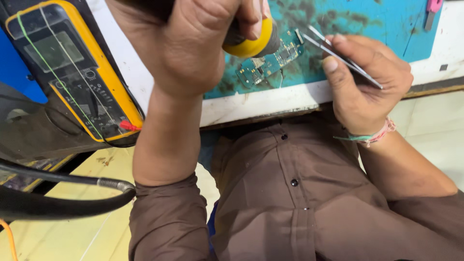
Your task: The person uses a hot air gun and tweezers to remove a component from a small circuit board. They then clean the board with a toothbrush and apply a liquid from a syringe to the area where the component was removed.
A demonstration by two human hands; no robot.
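The left hand [193, 43] was wrapped in a closed grip around a dark-handled heating tool with a yellow collar [251, 41], its tip pointing down at a small teal-green circuit board [270, 60]; the tip itself was hidden behind the fingers. The board lay flat on a stained turquoise work mat [377, 19] near the front edge of the desk [251, 104]. The right hand [365, 79] pinched a pair of slim silver metal tweezers [338, 50] between thumb and fingers, their points reaching to the board's right end.

Judging from this, the main risk was heat: with the tool so close, lingering on one spot could scorch the board or loosen neighbouring parts. The board looked unclamped, so a nudge from the tweezers might slide it toward the desk edge. A small part could also spring from the tweezers and be lost.

The mat was blotched with dark burn-like stains. A yellow-cased multimeter with a grey screen [67, 63] leaned at the left, a red plug in its lower socket. A black cable with a metal spring collar [72, 186] crossed below it. Pale floor tiles showed beneath, and a brown buttoned shirt [299, 203] filled the foreground.
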